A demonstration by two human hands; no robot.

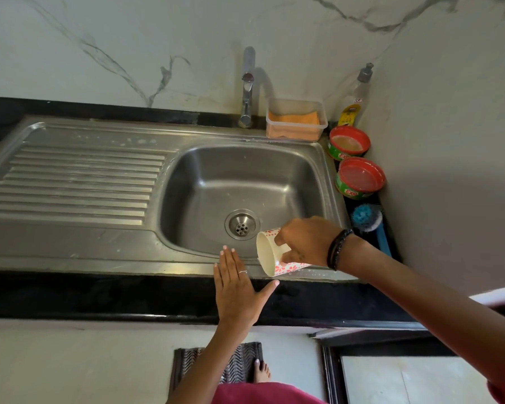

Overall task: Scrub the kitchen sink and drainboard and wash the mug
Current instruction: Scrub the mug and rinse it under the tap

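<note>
The scene is lit softly and evenly, rather dim. Pale glare is seen on the sink [239, 182] basin and on the drainboard [79, 176] ridges. A soft shadow is cast by the tap [247, 88] on the wall [129, 39] to its right. Straight counter [99, 295] edges are bent by wide-angle distortion. Focus is slightly soft overall.

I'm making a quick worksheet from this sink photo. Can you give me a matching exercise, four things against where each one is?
Things:
1. mug
2. orange sponge
3. blue brush
4. left hand

Places:
A. in the clear tub beside the tap
B. flat and open, over the sink's front rim
C. tipped on its side in the right hand, over the front of the basin
D. on the dark counter right of the sink, nearer the person than the two red tubs

Pairs: 1-C, 2-A, 3-D, 4-B
</note>
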